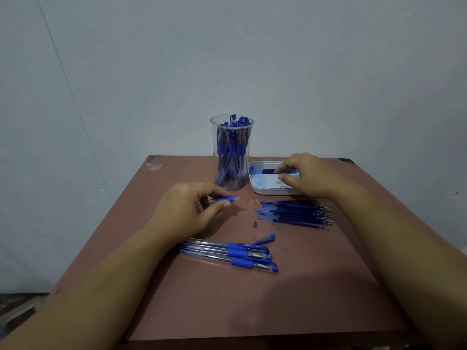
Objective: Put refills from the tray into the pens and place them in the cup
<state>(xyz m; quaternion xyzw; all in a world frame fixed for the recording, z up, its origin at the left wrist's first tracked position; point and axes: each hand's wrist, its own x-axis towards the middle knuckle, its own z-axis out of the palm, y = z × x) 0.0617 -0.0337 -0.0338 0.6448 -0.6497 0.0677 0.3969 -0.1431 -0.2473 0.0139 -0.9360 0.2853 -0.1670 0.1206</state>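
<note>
Left hand [187, 210] with pen [228, 199]; right hand [305, 175] over tray [265, 191] at table's [303, 299] far edge.

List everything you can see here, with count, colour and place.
Table: one, reddish-brown, under everything.
Wall: one, grey, behind table.
Cup: one, clear, table back.
Cup pens: many, blue, upright in cup.
Tray: one, white, right of cup.
Tray refills: few, dark, in tray.
Loose refills: a row, dark blue, before tray.
Loose pens: about four, clear and blue, front centre.
Cap: one, blue, behind loose pens.
Small part: one, dark, table centre.
Pen part: one, blue, before cup.
Left hand: pinches pen part.
Right hand: over tray, fingers at tray refills.
</note>
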